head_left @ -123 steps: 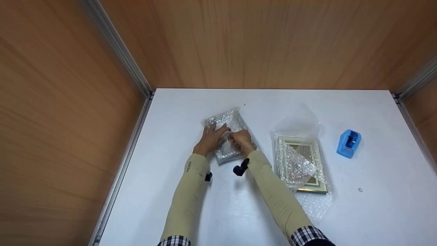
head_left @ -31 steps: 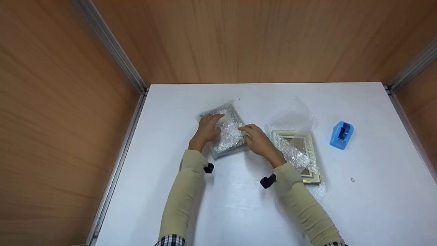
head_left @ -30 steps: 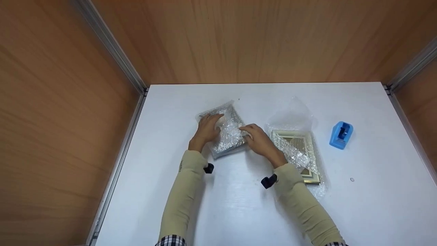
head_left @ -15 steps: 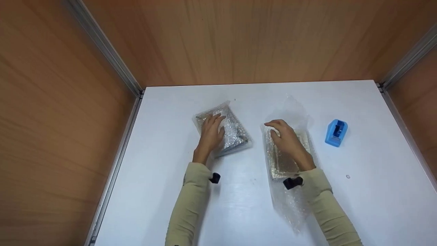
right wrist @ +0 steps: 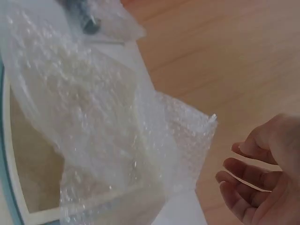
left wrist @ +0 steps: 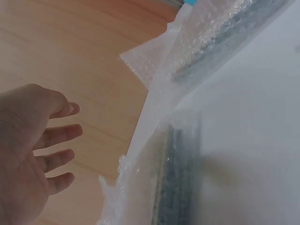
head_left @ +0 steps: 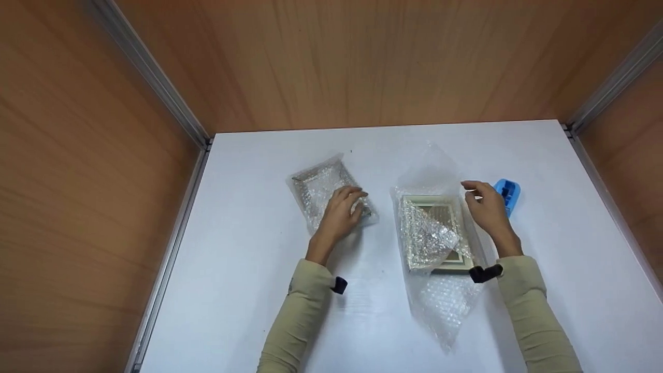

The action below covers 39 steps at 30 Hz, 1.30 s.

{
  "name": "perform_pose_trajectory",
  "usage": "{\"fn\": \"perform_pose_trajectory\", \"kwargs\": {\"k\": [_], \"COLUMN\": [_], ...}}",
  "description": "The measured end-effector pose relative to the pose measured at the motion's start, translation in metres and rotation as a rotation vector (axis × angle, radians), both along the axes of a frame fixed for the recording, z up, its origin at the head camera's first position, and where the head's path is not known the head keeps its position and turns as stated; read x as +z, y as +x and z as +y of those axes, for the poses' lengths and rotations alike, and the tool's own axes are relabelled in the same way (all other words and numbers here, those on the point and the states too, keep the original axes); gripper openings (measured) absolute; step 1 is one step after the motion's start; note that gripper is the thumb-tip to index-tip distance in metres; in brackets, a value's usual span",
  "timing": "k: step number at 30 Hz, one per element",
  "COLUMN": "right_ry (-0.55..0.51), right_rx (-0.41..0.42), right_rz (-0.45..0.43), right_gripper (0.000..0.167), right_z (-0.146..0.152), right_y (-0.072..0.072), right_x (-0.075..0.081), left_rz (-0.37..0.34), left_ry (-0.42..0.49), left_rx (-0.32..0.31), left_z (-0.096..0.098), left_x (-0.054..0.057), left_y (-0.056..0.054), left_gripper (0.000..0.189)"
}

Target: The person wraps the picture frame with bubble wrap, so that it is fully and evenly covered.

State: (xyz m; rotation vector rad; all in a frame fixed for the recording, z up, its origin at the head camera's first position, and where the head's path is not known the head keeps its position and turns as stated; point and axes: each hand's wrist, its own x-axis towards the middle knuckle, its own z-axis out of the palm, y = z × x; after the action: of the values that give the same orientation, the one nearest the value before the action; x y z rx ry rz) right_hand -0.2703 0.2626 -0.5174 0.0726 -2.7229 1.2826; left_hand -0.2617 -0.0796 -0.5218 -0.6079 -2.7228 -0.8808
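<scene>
A flat package wrapped in bubble wrap (head_left: 316,181) lies at an angle on the white table, a frame edge showing through the plastic. Over its lower right part is my left hand (head_left: 339,215), fingers relaxed and holding nothing; the left wrist view shows this hand (left wrist: 28,150) apart from the package (left wrist: 173,183). To the right lies a cream picture frame (head_left: 456,207), partly covered by a folded flap of bubble wrap (head_left: 427,241). My right hand (head_left: 489,210), loosely bent and holding nothing, is between that frame and a blue tape dispenser (head_left: 511,192), which it partly hides.
Loose bubble wrap extends beyond the picture frame at the far side (head_left: 430,166) and toward the near side (head_left: 448,305). Wooden panels (head_left: 336,62) with metal edging (head_left: 171,93) border the white table (head_left: 233,217) at the back and sides.
Both hands were working on the wrapped package. My right hand has left it and passed over the picture frame toward the tape dispenser. My left hand has shifted toward the package's lower right.
</scene>
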Motion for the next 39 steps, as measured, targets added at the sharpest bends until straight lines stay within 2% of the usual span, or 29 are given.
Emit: {"fn": "perform_pose_trajectory", "kwargs": {"k": [3, 5, 9, 12, 15, 20, 22, 25, 28, 32, 36, 39], "right_ry": [0.022, 0.031, 0.019, -0.013, -0.027, 0.026, 0.048, 0.054, 0.041, 0.006, 0.027, 0.061], "right_rx": [-0.011, -0.022, -0.031, -0.016, 0.018, 0.07, 0.083, 0.091, 0.069, 0.031, 0.058, 0.092], "right_rz": [-0.066, -0.103, -0.159, -0.208, -0.269, -0.357, -0.374, -0.38, -0.331, -0.193, -0.062, -0.027], "right_gripper": [0.035, 0.037, 0.04, 0.044, 0.051, 0.069, 0.078, 0.082, 0.08, 0.067, 0.05, 0.033], "right_z": [0.009, 0.013, 0.018, 0.016, 0.015, 0.015, 0.016, 0.017, 0.017, 0.015, 0.012, 0.009], "right_y": [-0.013, -0.022, -0.039, -0.052, -0.064, -0.076, -0.08, -0.084, -0.086, -0.087, -0.085, -0.079], "right_x": [-0.008, -0.011, -0.014, -0.015, -0.017, -0.022, -0.023, -0.025, -0.026, -0.024, -0.021, -0.017], "left_rz": [0.011, 0.012, -0.045, -0.078, -0.078, -0.121, -0.137, -0.142, -0.125, -0.082, -0.013, 0.04], "left_ry": [-0.044, -0.095, -0.225, -0.318, -0.393, -0.49, -0.532, -0.589, -0.626, -0.662, -0.723, -0.751], "left_rx": [-0.088, -0.184, -0.371, -0.44, -0.466, -0.501, -0.51, -0.513, -0.509, -0.5, -0.481, -0.468], "left_z": [0.017, 0.03, 0.052, 0.063, 0.071, 0.082, 0.086, 0.091, 0.095, 0.099, 0.104, 0.108], "left_x": [-0.004, -0.007, -0.016, -0.023, -0.03, -0.039, -0.042, -0.046, -0.049, -0.052, -0.054, -0.056], "left_y": [0.018, 0.033, 0.06, 0.073, 0.081, 0.092, 0.096, 0.103, 0.107, 0.11, 0.111, 0.112], "left_gripper": [0.024, 0.025, 0.034, 0.041, 0.049, 0.071, 0.078, 0.088, 0.094, 0.095, 0.094, 0.099]}}
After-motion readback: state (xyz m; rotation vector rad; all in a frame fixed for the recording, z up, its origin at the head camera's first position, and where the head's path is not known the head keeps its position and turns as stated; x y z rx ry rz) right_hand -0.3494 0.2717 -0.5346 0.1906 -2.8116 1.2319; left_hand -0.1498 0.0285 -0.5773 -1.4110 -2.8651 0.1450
